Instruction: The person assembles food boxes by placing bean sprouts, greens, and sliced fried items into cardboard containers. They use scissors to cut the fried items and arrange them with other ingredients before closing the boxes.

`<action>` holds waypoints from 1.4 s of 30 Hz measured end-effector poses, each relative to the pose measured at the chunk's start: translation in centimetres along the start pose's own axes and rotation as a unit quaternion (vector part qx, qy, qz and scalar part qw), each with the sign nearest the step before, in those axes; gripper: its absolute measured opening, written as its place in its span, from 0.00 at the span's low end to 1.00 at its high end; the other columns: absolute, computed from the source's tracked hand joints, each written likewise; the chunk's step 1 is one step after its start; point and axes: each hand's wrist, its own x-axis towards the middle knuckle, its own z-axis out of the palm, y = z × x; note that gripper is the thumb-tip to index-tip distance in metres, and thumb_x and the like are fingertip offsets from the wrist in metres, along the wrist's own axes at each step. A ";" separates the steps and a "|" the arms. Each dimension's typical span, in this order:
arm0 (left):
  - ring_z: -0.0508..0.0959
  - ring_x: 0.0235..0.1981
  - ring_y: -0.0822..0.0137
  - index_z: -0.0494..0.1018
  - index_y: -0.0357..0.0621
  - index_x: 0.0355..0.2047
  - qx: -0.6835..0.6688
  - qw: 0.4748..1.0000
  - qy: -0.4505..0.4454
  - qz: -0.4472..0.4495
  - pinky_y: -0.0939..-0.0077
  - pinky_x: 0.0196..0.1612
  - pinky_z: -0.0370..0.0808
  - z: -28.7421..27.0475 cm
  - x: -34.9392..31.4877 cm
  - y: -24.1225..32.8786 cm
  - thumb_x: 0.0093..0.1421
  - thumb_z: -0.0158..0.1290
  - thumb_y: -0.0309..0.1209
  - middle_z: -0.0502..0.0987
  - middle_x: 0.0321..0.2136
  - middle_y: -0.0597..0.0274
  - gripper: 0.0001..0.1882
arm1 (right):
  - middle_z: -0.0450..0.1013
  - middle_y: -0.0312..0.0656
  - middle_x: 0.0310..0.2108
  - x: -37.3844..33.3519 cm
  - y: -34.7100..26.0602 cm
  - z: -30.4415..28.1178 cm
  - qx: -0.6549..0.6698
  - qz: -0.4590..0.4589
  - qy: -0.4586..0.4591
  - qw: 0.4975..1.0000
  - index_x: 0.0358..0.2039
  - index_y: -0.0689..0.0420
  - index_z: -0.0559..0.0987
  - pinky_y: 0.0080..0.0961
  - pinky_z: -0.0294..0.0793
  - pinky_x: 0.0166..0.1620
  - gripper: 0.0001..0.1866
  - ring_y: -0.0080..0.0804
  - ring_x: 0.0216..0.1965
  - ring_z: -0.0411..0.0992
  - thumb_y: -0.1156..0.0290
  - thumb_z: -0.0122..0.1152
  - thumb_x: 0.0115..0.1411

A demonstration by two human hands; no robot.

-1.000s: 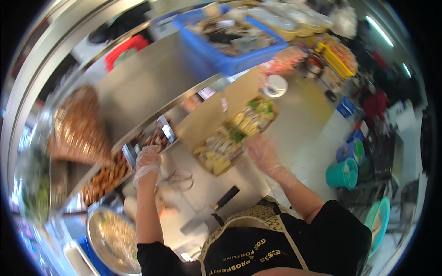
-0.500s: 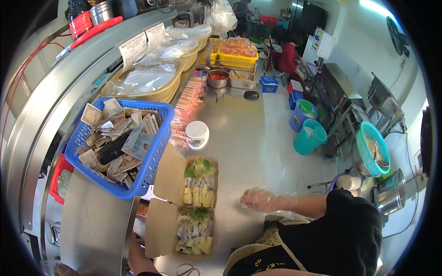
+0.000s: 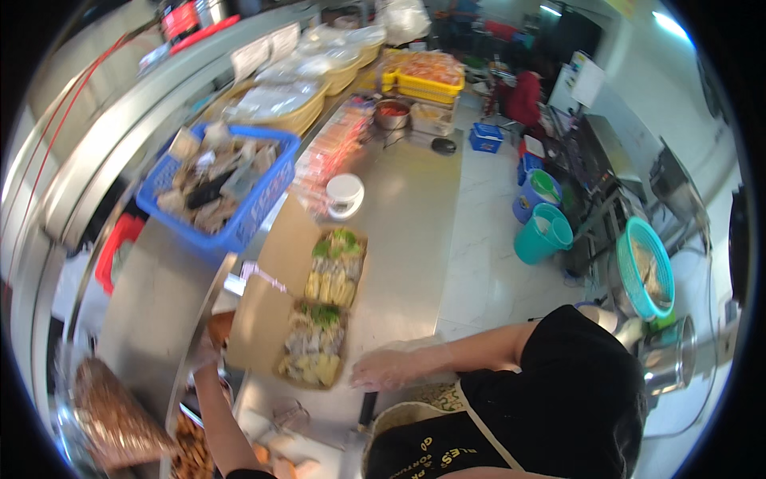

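Observation:
Two cardboard boxes of food lie end to end with their lids folded back to the left. The far box (image 3: 331, 282) and the near box (image 3: 311, 369) each hold pale rolls, yellow pieces and green leaves. My right hand (image 3: 387, 369), in a clear plastic glove, is just right of the near box, apart from it; its fingers are blurred. My left hand (image 3: 209, 351) reaches left of the near box's lid, beside the shelf edge, close to an orange-brown item (image 3: 222, 326). Its fingers are partly hidden and smeared, so any grip on that item is unclear.
A blue basket of banknotes (image 3: 259, 203) stands on the left shelf. A white round scale (image 3: 345, 191) sits beyond the boxes. A large bag of brown food (image 3: 116, 415) is at lower left, near brown pieces (image 3: 191, 447). A dark handle (image 3: 367, 411) lies below my right hand.
My view has shifted, bringing the lower-left bag and brown pieces into sight. My left hand has come into view beside the shelf. My right hand has moved left and nearer, toward the near box.

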 end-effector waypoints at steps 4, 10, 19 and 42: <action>0.67 0.63 0.46 0.47 0.57 0.72 -0.013 0.998 0.058 -0.036 0.49 0.65 0.63 -1.3 -6.0 -0.9 0.68 0.39 0.51 0.63 0.65 0.52 0.35 | 0.71 0.47 0.35 2.4 -0.8 2.6 -0.054 -0.131 -0.162 0.977 0.38 0.56 0.77 0.44 0.70 0.38 0.14 0.46 0.37 0.71 0.61 0.60 0.55; 0.76 0.53 0.49 0.65 0.48 0.59 0.040 0.973 0.152 -0.172 0.54 0.55 0.74 -3.5 -16.1 -2.1 0.52 0.64 0.46 0.76 0.52 0.50 0.37 | 0.73 0.47 0.48 1.8 -1.3 4.2 -0.100 -0.157 -0.165 0.969 0.53 0.54 0.76 0.44 0.68 0.53 0.29 0.47 0.50 0.70 0.54 0.65 0.53; 0.79 0.45 0.50 0.73 0.42 0.49 -0.256 0.902 0.146 -0.316 0.60 0.49 0.76 4.2 -34.6 -3.5 0.42 0.68 0.41 0.80 0.42 0.48 0.34 | 0.73 0.43 0.39 1.7 -4.2 6.6 -0.169 -0.209 -0.124 0.955 0.58 0.47 0.75 0.39 0.68 0.48 0.28 0.40 0.44 0.71 0.64 0.60 0.55; 0.78 0.45 0.45 0.71 0.36 0.49 -0.420 0.836 -0.019 -0.352 0.59 0.49 0.75 14.9 -46.0 4.1 0.45 0.61 0.42 0.78 0.40 0.39 0.33 | 0.77 0.47 0.34 12.9 -8.1 10.6 -0.171 -0.117 -0.198 0.958 0.38 0.52 0.77 0.47 0.75 0.40 0.07 0.50 0.41 0.76 0.67 0.50 0.63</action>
